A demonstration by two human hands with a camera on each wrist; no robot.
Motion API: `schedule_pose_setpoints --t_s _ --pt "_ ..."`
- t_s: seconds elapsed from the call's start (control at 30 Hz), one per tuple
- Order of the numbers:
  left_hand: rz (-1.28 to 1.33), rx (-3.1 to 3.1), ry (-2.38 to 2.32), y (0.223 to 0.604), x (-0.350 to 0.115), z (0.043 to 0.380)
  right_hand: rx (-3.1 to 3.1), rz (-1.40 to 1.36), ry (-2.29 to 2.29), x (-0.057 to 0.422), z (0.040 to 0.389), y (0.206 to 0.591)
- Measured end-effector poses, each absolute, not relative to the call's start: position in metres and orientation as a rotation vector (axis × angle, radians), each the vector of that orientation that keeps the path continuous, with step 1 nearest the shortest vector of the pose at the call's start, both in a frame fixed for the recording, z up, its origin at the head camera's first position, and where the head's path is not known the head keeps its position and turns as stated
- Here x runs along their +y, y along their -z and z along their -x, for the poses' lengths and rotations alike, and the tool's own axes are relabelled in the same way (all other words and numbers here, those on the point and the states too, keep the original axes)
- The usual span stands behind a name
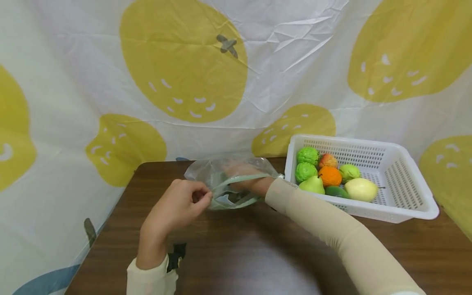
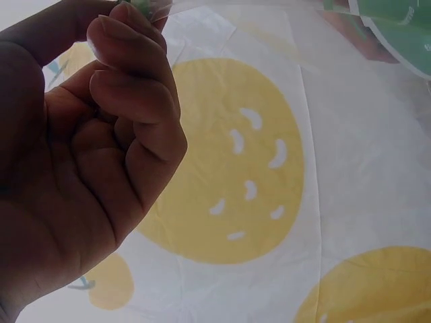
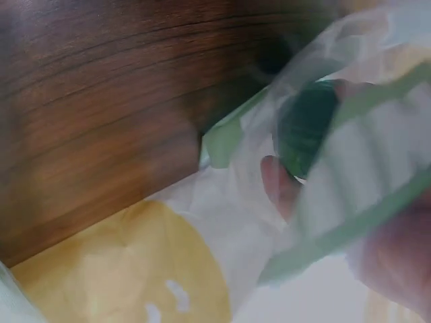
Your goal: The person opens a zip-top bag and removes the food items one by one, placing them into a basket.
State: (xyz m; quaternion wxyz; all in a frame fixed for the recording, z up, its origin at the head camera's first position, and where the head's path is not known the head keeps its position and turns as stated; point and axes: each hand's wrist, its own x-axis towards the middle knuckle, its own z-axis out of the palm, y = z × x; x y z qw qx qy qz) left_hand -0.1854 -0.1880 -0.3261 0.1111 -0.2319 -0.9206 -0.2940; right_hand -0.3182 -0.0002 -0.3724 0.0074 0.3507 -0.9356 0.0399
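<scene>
A clear plastic bag with a pale green band along its mouth stands over the table. My left hand pinches the bag's rim between thumb and fingertips, on the mouth's left side. Through the mouth reaches my right hand, seen blurred behind the film. In the right wrist view, a dark green rounded fruit lies between the right thumb and fingers, inside the bag. Its exact kind is hard to tell through the plastic.
On the right, a white perforated basket holds a green pear, an orange, a pale yellow fruit and several others. A fruit-printed cloth hangs behind the dark wooden table.
</scene>
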Motion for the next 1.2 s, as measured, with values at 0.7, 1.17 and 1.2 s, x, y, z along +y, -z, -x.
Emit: schedule_pose_setpoints --t_s 0.7,1.17,1.2 --pt "0.635 -2.732 0.88 0.326 -0.188 0.185 -2.988 -1.225 0.119 0.036 0.304 0.351" --pt "0.626 -2.752 0.876 0.327 -0.188 0.187 -2.774 -1.434 -0.154 0.06 0.255 0.335" --pt "0.627 -2.754 0.877 0.327 -0.188 0.186 -2.77 -1.445 -0.17 0.061 0.251 0.333"
